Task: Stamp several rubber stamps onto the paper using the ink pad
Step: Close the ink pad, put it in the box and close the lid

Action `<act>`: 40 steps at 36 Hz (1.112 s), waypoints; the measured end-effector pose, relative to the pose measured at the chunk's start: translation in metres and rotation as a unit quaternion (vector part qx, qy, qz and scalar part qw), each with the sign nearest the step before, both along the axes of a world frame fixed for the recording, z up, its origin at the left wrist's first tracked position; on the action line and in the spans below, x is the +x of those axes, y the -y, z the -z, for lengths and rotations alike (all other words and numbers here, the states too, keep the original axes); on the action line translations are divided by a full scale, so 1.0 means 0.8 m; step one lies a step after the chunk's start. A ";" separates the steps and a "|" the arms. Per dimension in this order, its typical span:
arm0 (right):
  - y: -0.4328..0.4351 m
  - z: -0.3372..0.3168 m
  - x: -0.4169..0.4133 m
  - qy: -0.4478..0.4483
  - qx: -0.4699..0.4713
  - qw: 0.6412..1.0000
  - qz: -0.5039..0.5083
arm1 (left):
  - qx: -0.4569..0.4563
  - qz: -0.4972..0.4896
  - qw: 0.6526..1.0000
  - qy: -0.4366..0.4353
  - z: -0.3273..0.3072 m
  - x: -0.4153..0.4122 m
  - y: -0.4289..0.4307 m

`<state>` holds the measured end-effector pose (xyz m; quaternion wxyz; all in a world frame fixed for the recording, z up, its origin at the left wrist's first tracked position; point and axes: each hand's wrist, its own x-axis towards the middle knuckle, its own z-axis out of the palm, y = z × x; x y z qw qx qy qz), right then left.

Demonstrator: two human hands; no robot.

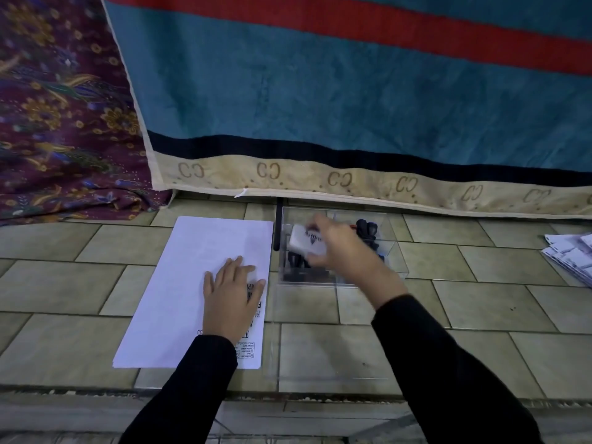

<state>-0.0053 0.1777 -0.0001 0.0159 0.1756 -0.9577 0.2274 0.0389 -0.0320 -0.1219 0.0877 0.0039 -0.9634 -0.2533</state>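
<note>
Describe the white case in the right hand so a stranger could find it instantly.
Below the teal blanket, a clear box sits right of the paper. The right hand grips a flat white case over it, unlike the black stamps inside.

The floor (480, 283), laid with pale greenish-beige tiles, carries a white sheet of paper (198, 267) lying flat. Just beside the sheet's right edge stands a clear plastic box (396, 261) holding black rubber stamps (368, 229). A stack of printed papers (570, 254) lies at the far right, and a purple floral cloth (64, 139) is bunched at the left.
</note>
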 end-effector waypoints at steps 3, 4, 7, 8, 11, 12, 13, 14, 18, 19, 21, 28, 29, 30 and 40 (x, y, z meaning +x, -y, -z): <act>-0.011 -0.007 -0.050 -0.005 -0.006 1.000 0.020 | -0.016 -0.002 1.000 -0.003 -0.002 0.000 -0.001; -0.013 -0.006 -0.065 -0.002 0.002 1.000 0.022 | -0.022 -0.003 1.000 -0.003 -0.003 0.000 -0.002; -0.011 0.004 -0.094 0.030 0.021 0.999 0.025 | -0.041 -0.006 0.999 -0.003 -0.004 0.001 -0.004; -0.010 0.010 -0.100 0.043 0.025 0.999 0.023 | -0.045 -0.007 0.999 -0.002 -0.004 0.001 -0.004; -0.008 0.026 -0.114 0.076 0.034 0.996 0.015 | -0.045 -0.009 0.999 -0.001 -0.002 0.000 -0.005; -0.007 0.029 -0.118 0.086 0.032 0.996 0.012 | -0.043 -0.009 0.999 -0.003 -0.002 0.000 -0.005; -0.007 0.029 -0.122 0.093 0.030 0.995 0.006 | -0.042 -0.009 0.999 -0.004 -0.003 0.000 -0.006; -0.006 0.029 -0.126 0.095 0.032 0.995 -0.004 | -0.040 -0.009 0.999 -0.006 -0.003 0.000 -0.006; 0.000 0.022 -0.135 0.113 0.065 0.991 -0.041 | -0.031 -0.007 0.999 -0.009 -0.005 0.002 -0.007; 0.002 0.022 -0.136 0.116 0.076 0.989 -0.046 | -0.029 -0.007 1.000 -0.008 -0.005 0.002 -0.007; 0.004 0.024 -0.137 0.123 0.094 0.987 -0.050 | -0.029 -0.007 1.000 -0.006 -0.007 0.003 -0.007; 0.001 0.034 -0.137 0.125 0.095 0.987 -0.040 | -0.030 -0.008 1.000 -0.004 -0.010 0.004 -0.008; 0.002 0.033 -0.136 0.122 0.097 0.987 -0.042 | -0.031 -0.008 0.999 -0.005 -0.010 0.004 -0.008; 0.002 0.033 -0.135 0.120 0.097 0.987 -0.042 | -0.034 -0.008 0.999 -0.004 -0.010 0.004 -0.008; 0.004 0.028 -0.128 0.095 0.118 0.987 -0.062 | -0.043 -0.009 0.999 -0.008 -0.009 0.003 -0.009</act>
